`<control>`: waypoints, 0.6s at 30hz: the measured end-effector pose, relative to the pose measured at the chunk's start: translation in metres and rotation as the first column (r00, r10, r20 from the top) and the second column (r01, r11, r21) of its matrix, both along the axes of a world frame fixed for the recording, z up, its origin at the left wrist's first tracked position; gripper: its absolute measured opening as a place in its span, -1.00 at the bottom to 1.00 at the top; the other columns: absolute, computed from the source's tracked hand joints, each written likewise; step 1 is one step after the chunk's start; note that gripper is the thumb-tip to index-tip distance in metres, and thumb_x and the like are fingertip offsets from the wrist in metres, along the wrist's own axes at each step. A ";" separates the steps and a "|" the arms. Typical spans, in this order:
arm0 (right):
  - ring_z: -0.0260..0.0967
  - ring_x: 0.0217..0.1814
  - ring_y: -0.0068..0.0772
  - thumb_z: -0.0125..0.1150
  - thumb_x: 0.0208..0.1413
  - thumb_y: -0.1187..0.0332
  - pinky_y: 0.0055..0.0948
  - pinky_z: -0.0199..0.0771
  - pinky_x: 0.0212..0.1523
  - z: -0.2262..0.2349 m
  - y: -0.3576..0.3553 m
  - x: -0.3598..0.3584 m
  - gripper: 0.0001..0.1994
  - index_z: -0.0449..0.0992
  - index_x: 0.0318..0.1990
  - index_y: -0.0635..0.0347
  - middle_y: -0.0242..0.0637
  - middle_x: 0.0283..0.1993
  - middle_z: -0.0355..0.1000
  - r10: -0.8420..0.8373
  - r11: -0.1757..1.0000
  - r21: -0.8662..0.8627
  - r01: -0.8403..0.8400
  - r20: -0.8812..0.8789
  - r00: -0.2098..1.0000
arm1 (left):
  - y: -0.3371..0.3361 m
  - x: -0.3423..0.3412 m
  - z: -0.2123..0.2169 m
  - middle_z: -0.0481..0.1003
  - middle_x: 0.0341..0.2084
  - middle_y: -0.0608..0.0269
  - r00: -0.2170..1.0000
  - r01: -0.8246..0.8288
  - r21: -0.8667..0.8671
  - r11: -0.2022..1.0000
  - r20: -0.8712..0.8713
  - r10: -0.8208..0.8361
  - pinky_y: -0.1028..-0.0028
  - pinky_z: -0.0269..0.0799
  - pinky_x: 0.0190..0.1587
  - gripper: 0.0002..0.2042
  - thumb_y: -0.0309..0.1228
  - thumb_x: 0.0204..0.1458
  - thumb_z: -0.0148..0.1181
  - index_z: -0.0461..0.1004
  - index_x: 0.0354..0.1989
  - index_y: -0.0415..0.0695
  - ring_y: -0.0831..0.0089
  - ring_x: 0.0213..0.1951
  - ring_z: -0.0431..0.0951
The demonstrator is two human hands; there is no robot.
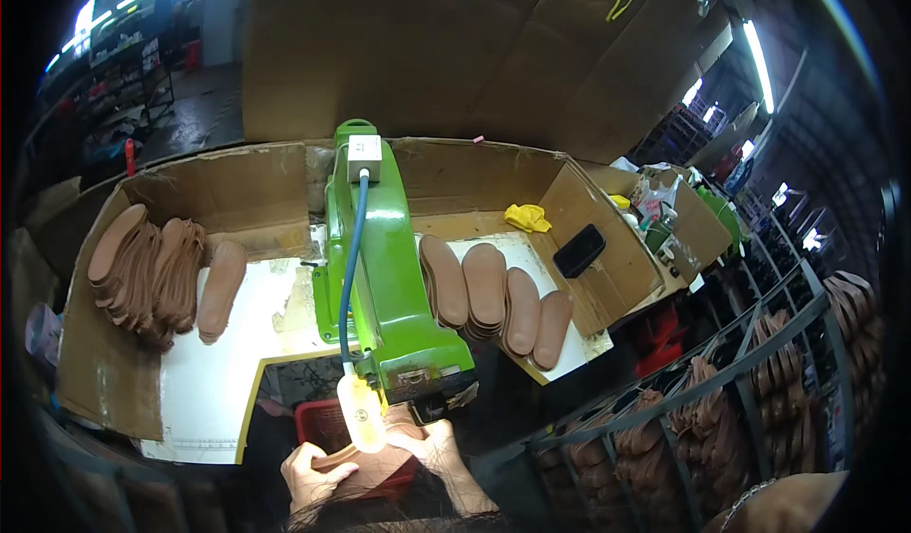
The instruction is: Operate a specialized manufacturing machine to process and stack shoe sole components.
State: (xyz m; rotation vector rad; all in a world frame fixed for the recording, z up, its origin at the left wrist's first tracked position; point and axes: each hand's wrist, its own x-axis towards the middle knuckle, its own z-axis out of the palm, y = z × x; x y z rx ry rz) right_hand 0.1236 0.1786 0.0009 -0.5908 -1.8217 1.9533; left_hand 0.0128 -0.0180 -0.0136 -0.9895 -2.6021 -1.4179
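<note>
Below the front end of a green machine (403, 286), both my hands grip a brown insole (365, 477), bent into a curve. My left hand (316, 481) pinches its left end, thumb on top. At the other end, my right hand (436, 448) has its thumb and fingers closed on the edge. A lit yellow-and-white lamp (362, 417) on a blue cable (354, 258) hangs over the insole and hides part of it. Behind the insole, a red basket (308, 421) is partly visible.
Brown insoles (223, 291) stand stacked at the left of the white table; several more piles (485, 281) lie right of the machine. Cardboard walls (104, 362) edge the table. A black phone-like object (579, 250) and yellow cloth (528, 217) lie right. A rack (740, 391) holds insoles; part of a person (792, 504) shows lower right.
</note>
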 end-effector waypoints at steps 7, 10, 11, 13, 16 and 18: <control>0.44 -0.27 -0.58 0.34 -0.09 0.48 -0.52 0.46 -0.23 -0.005 0.000 -0.005 -0.72 0.48 -0.18 0.35 -0.25 -0.27 0.52 -0.057 0.981 0.188 0.051 0.026 0.998 | 0.034 0.036 -0.011 0.49 -0.62 0.12 0.964 0.046 0.208 0.977 0.246 -0.098 0.41 0.42 -0.48 -0.67 -0.30 -0.28 0.45 0.46 -0.42 -0.20 0.38 -0.56 0.53; 0.42 -0.29 -0.61 0.32 -0.06 0.51 -0.56 0.45 -0.25 0.009 -0.003 0.010 -0.77 0.46 -0.23 0.38 -0.27 -0.33 0.51 -0.135 0.952 0.278 0.128 0.009 0.991 | 0.058 0.020 0.018 0.52 -0.58 0.13 0.972 0.199 0.175 0.964 0.092 -0.217 0.42 0.43 -0.48 -0.79 -0.36 -0.19 0.38 0.51 -0.46 -0.20 0.38 -0.54 0.56; 0.42 -0.30 -0.62 0.30 -0.05 0.52 -0.59 0.45 -0.26 0.003 0.000 0.015 -0.76 0.45 -0.21 0.39 -0.28 -0.33 0.50 -0.185 0.937 0.299 0.181 -0.017 0.983 | 0.068 0.016 0.025 0.52 -0.59 0.14 0.958 0.263 0.189 0.946 0.066 -0.280 0.43 0.43 -0.50 -0.82 -0.37 -0.17 0.36 0.52 -0.48 -0.20 0.39 -0.56 0.55; 0.40 -0.31 -0.64 0.27 -0.02 0.53 -0.63 0.43 -0.29 -0.009 0.009 0.018 -0.74 0.41 -0.17 0.40 -0.30 -0.31 0.48 -0.239 0.967 0.053 0.248 -0.132 0.962 | 0.084 0.015 0.030 0.50 -0.65 0.17 0.963 0.230 0.216 0.949 0.092 -0.254 0.46 0.41 -0.54 -0.83 -0.37 -0.16 0.36 0.54 -0.50 -0.21 0.41 -0.64 0.51; 0.38 -0.32 -0.66 0.26 -0.02 0.53 -0.67 0.41 -0.32 -0.015 0.013 0.022 -0.73 0.39 -0.15 0.39 -0.34 -0.33 0.43 -0.225 0.970 0.069 0.234 -0.123 0.967 | 0.086 0.020 0.025 0.50 -0.67 0.16 0.954 0.245 0.191 0.951 0.127 -0.271 0.48 0.40 -0.56 -0.85 -0.40 -0.13 0.33 0.55 -0.46 -0.23 0.43 -0.66 0.49; 0.35 -0.35 -0.69 0.29 -0.03 0.49 -0.66 0.40 -0.36 -0.025 0.015 0.023 -0.74 0.40 -0.20 0.38 -0.39 -0.37 0.40 -0.182 0.969 0.152 0.193 -0.087 0.980 | 0.084 0.031 0.015 0.53 -0.59 0.13 0.962 0.175 0.265 0.948 0.159 -0.222 0.50 0.41 -0.51 -0.83 -0.42 -0.10 0.29 0.54 -0.36 -0.26 0.45 -0.60 0.51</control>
